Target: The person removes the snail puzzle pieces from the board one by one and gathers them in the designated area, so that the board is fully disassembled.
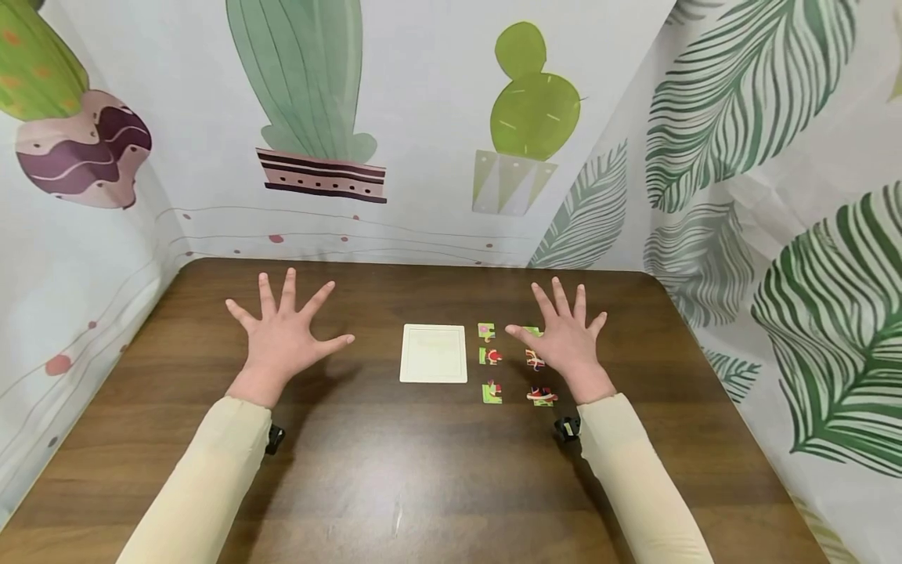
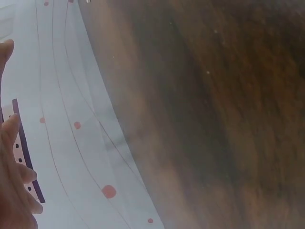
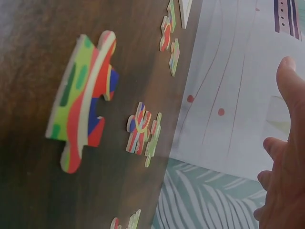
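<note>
Both hands are held over the brown table with fingers straight and spread wide. The left hand [image 1: 282, 337] has nothing in its grasp; to its right lies a cream square puzzle tray [image 1: 434, 354] with a shallow raised border. Loose jigsaw pieces lie right of the tray: a green and pink one [image 1: 486, 330], a green and red one [image 1: 491, 356] and another [image 1: 492, 392] form one column. Nearer the right hand [image 1: 569, 345] are a striped piece [image 1: 534, 360] and a red, white and green piece [image 1: 542, 396], large in the right wrist view. That hand partly covers a green piece [image 1: 532, 332].
A wood-grain table [image 1: 395, 470] spans the work area. Behind it hangs a white cloth [image 1: 423, 157] printed with cacti, and a leaf-printed cloth [image 1: 740, 141] is on the right. Black wrist cameras, such as the one on the left wrist [image 1: 276, 439], sit at the cream sleeve cuffs.
</note>
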Tool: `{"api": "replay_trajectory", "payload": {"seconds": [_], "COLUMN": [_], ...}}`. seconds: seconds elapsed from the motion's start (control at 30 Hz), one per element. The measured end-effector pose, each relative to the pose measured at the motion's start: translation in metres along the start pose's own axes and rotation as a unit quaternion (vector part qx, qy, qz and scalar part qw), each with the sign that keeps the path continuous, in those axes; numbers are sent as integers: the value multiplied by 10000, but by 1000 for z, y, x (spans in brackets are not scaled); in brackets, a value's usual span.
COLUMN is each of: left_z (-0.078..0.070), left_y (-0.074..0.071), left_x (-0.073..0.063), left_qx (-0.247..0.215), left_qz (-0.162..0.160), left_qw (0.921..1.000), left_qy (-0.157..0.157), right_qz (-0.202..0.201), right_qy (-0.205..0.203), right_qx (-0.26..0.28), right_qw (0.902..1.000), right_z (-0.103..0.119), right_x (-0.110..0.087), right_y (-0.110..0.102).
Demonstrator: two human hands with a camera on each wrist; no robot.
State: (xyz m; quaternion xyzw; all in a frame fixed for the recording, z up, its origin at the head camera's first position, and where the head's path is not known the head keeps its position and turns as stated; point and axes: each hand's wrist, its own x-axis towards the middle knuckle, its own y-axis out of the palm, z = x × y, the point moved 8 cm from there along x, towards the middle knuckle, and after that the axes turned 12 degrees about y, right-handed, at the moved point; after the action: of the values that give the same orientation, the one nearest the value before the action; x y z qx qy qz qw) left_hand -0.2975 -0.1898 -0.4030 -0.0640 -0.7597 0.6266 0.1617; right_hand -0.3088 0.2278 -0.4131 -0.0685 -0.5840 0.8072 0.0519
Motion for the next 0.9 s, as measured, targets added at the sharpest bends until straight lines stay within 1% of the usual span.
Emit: {"api": "replay_trajectory", "payload": {"seconds": [0.23,0.5,0.67,0.7,0.73,0.77,0.8,0.83,0.87,0.9], "left_z": [-4,-7,-14,-34,-56,-80,-105,-130,-155,-178], "left_y": [-1,2,7,15,23,32,41,50,59,68], "left_x": [8,15,20,39,56,71,82,90,93,93], "left_qx": [-49,-21,-100,-198,-305,-411,-522,-628,-741,-826], "left_qz": [-22,3,-50,7,67,151,262,400,618,941], "left_qw": [9999,9997,9994,9972,9933,9878,9806,9718,9612,9483], "left_qy": [116,243,333,722,1110,1496,1869,2236,2586,2915], "right_qz": [-126,-246,-283,-385,-481,-565,-640,-684,-671,-607], "right_qy": [115,278,369,765,1161,1561,1959,2364,2763,3141], "right_qx": [1,-51,-120,-130,-153,-168,-170,-209,-255,-319], "right_qw": [9999,9993,9988,9962,9920,9860,9784,9690,9584,9469], "right_z": [-10,-20,-29,-54,-78,-101,-122,-140,-153,-159], "right_x": [-4,-9,-11,-29,-50,-73,-99,-128,-159,-192], "right_y": [-4,-7,-13,-21,-28,-35,-41,-45,-48,-49]}}
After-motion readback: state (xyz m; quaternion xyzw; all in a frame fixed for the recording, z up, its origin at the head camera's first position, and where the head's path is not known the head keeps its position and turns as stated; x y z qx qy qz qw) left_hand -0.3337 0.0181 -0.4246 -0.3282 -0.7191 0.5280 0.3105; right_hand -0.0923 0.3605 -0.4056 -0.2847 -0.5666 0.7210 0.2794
